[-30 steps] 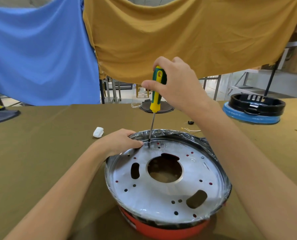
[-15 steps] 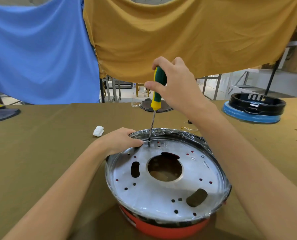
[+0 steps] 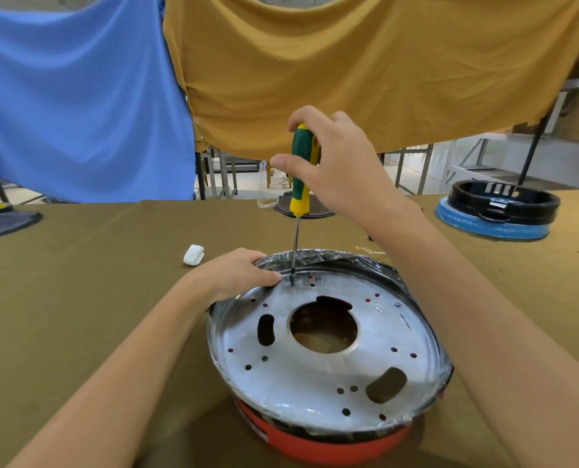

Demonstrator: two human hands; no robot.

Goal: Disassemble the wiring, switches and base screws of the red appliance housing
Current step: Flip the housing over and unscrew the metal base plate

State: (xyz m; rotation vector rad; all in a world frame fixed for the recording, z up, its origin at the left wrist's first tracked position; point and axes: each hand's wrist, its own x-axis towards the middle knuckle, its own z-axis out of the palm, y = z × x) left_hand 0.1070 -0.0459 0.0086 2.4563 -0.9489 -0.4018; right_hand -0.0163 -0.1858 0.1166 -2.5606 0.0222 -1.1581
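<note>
The red appliance housing [image 3: 315, 440] lies upside down near the table's front, its round silver base plate [image 3: 315, 376] facing up with a large centre hole and several small holes. My right hand [image 3: 335, 167] grips the green and yellow handle of a screwdriver [image 3: 299, 177], held upright. Its tip sits at a screw near the plate's far rim. My left hand [image 3: 237, 275] rests on the housing's far left rim, fingers curled over the edge, thumb beside the tip.
A small white part [image 3: 193, 255] lies on the olive table left of the housing. A black and blue housing [image 3: 497, 211] stands at the back right. A dark round part [image 3: 318, 207] and thin loose wires [image 3: 369, 249] lie behind. Blue and mustard cloths hang at the back.
My right hand has turned slightly on the screwdriver handle, more green now showing. The tip stays at the same screw, and my left hand has not moved.
</note>
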